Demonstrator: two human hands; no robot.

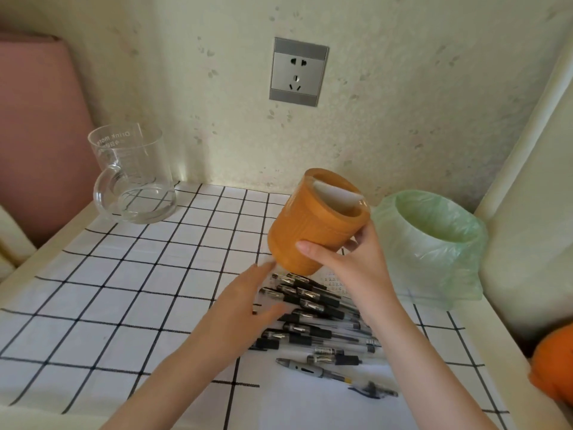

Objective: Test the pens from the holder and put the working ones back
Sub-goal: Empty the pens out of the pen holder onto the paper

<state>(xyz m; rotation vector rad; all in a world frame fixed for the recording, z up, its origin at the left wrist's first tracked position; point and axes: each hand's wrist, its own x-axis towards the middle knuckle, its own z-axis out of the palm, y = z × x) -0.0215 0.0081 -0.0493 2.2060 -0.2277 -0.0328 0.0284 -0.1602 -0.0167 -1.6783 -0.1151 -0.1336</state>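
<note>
Head, R hand (350,262) grips tilted holder (304,231), L hand (245,302) spread over pens (313,332), grid cloth (124,274), socket (298,72)

A home: checked tablecloth (130,274), glass mug (133,178), wall socket (298,72), pink cushion (34,125).

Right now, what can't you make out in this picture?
Head view only.
- Holder, gripped by the right hand: mouth tilted away, inside hidden by its own wall.
- Pens: left hand and right wrist cover part of the pile; no count.
- Orange thing: cut off by the right edge.
- Print on the paper: too small.
</note>
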